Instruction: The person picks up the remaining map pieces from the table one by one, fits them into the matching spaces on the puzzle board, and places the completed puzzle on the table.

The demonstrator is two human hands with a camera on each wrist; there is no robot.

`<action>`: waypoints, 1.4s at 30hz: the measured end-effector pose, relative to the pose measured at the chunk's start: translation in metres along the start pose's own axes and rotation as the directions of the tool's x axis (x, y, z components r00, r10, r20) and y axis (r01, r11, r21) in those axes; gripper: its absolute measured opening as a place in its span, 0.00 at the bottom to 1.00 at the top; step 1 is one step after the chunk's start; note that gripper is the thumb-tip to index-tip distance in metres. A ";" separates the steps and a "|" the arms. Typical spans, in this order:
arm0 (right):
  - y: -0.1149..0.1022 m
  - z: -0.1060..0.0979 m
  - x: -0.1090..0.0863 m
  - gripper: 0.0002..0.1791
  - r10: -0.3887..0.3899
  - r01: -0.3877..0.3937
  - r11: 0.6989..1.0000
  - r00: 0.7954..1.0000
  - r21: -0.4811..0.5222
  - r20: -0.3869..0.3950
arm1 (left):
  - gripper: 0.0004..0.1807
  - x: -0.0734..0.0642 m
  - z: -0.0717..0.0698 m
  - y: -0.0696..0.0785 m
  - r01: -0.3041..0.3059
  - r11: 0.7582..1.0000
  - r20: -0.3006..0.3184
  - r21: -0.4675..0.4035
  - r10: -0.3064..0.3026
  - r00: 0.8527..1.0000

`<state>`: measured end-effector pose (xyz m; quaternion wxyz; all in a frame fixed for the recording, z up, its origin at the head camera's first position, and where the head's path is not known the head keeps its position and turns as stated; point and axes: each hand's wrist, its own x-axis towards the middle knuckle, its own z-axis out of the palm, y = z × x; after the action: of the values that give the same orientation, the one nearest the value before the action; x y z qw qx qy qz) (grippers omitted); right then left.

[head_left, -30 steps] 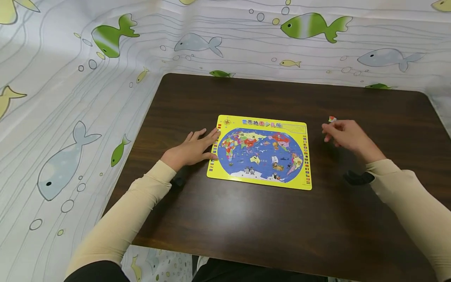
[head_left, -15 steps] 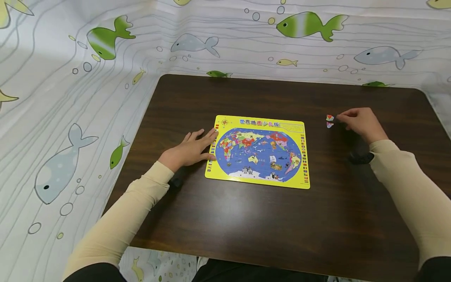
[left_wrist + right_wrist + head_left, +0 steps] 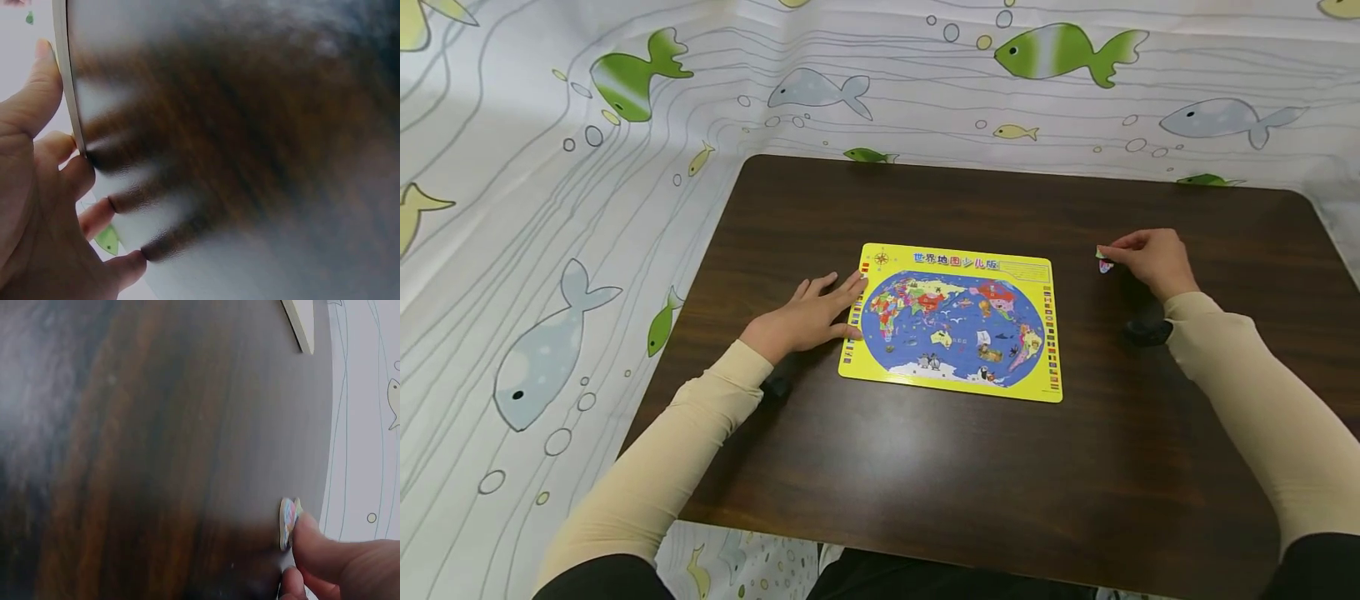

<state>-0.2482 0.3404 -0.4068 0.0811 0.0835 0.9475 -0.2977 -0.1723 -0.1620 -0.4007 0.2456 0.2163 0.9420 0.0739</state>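
The yellow-bordered world map puzzle (image 3: 953,393) lies flat on the table. My left hand (image 3: 801,321) rests at its left edge, fingers spread, thumb and fingertips touching the border; in the left wrist view the thumb (image 3: 36,94) lies on the edge. To the right of the map, my right hand (image 3: 1153,258) pinches a small colourful puzzle piece (image 3: 1100,252) between thumb and fingers, low over the table. Right below it lies a pink and blue puzzle piece (image 3: 1105,267), also seen in the right wrist view (image 3: 287,520). Fingertips partly hide the pinched piece.
The dark wood table (image 3: 925,483) has rounded far corners. A white cloth with fish prints (image 3: 925,108) hangs behind it and along the left side. In the right wrist view, the map's edge (image 3: 300,325) shows at the top.
My right hand drew back to the right, uncovering two small pieces, then moved left over them again. The left hand and map have stayed in place.
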 end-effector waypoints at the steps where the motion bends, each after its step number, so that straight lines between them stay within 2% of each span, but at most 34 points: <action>1: -0.001 0.001 0.000 0.37 0.000 0.000 1.000 1.000 -0.001 -0.001 | 0.50 0.000 0.000 0.000 0.003 1.000 0.002 -0.006 -0.003 1.000; 7: -0.003 0.003 0.001 0.35 0.017 -0.017 1.000 1.000 -0.001 0.017 | 0.50 0.002 0.003 0.000 0.017 0.999 0.008 -0.031 -0.017 1.000; 19: -0.003 -0.002 0.002 0.35 -0.010 0.010 1.000 1.000 -0.015 0.023 | 0.50 0.000 0.002 0.000 0.011 1.000 0.004 0.001 -0.011 1.000; 24: -0.006 -0.002 0.003 0.29 -0.044 0.045 0.998 0.999 -0.046 0.017 | 0.50 -0.001 0.001 0.000 0.004 1.000 -0.001 0.001 -0.004 1.000; 28: -0.009 -0.004 0.005 0.26 -0.034 0.035 0.999 0.999 -0.038 0.038 | 0.50 -0.001 0.001 0.000 0.000 1.000 -0.002 -0.001 0.000 1.000; 37: -0.014 -0.008 0.007 0.26 -0.015 0.019 0.998 0.998 -0.060 0.064 | 0.50 0.000 0.001 0.000 0.004 1.000 -0.005 0.007 -0.004 1.000; 42: -0.014 -0.008 0.010 0.25 -0.012 0.014 0.999 0.997 -0.029 0.077 | 0.50 0.000 0.001 0.000 0.006 1.000 -0.007 0.013 -0.006 1.000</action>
<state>-0.2612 0.3348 -0.3949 0.1168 0.0647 0.9486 -0.2870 -0.1721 -0.1619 -0.4021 0.2414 0.2147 0.9439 0.0679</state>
